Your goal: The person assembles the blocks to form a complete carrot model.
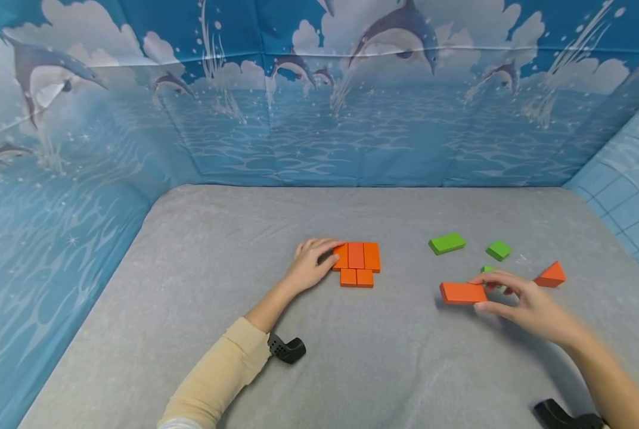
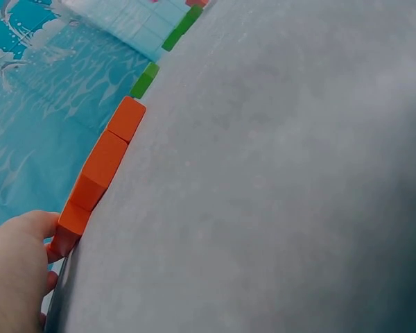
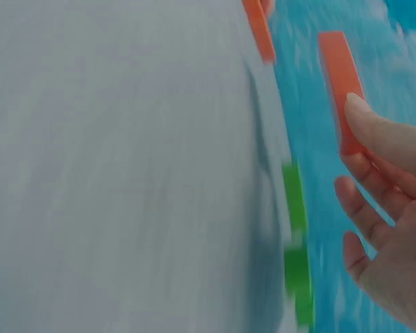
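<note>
The right hand [image 1: 529, 302], right of centre in the head view, pinches a long orange block [image 1: 457, 293] by its right end, thumb along the lower edge and fingertips at the upper. The block points out of that grip toward the left of the frame, its long axis running nearly side to side, a broad face showing. In the right wrist view it appears against the blue curtain [image 3: 301, 41], raised off the grey table [image 1: 384, 357].

Leftward from the block, across a bare stretch of table and a little higher in the frame, sits an orange group [image 1: 356, 256]: three oblong blocks side by side, with two smaller squarish ones touching along their lower edge. The oblongs have their long axes running up and down the frame, so the held block lies roughly crosswise to them, well apart.

The left hand [image 1: 310, 265] is the nearer one to that group, touching its left edge; thumb and forefinger are spread apart and rest against the leftmost oblong, without lifting it.

Farther out, above the right hand in the head view, lie a green oblong [image 1: 447, 243], a small green block [image 1: 499, 250] and another green piece [image 1: 487, 269] mostly hidden behind the fingers; an orange wedge [image 1: 550, 274] sits toward the right of the frame, just beyond that hand
</note>
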Available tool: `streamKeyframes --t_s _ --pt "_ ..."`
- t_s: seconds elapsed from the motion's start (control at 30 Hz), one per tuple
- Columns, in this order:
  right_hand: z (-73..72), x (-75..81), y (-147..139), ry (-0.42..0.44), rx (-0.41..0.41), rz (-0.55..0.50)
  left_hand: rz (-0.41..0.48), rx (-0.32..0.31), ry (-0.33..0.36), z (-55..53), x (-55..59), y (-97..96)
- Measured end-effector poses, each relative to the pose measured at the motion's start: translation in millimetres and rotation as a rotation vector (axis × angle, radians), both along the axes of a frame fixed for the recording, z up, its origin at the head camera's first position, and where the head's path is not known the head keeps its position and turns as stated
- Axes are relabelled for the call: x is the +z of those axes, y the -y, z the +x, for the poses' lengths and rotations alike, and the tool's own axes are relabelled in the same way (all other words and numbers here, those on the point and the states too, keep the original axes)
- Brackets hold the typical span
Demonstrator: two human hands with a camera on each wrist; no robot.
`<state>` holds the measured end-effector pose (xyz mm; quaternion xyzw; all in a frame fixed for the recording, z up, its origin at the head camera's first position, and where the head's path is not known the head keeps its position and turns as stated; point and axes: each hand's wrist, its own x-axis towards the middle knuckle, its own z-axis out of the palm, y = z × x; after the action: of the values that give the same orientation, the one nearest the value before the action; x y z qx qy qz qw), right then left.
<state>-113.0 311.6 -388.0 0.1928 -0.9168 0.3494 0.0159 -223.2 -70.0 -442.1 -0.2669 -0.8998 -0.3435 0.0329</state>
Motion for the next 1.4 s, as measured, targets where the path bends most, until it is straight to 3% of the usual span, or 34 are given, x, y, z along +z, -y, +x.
streamKeyframes --t_s 0.23,0.53,0.67,1.03,1.4 --pt "-21.6 1.0 60 -0.049 0.101 -0.064 -0.011 -0.001 0.009 -0.6 1.2 -0.9" --pt "-34.3 -14.9 121 -0.012 0.229 -0.174 -0.01 -0.001 -0.002 -1.7 2.6 -1.9" --pt "-33.3 -20.6 138 -0.005 0.205 -0.159 -0.007 0.005 -0.006 -2.0 2.9 -1.5" --pt "-27.2 -34.5 155 -0.115 0.085 -0.131 0.0 0.002 -0.002 -1.3 3.1 -0.8" --pt "-25.2 -38.0 160 -0.188 0.051 -0.097 0.006 0.009 -0.002 0.4 1.7 0.6"
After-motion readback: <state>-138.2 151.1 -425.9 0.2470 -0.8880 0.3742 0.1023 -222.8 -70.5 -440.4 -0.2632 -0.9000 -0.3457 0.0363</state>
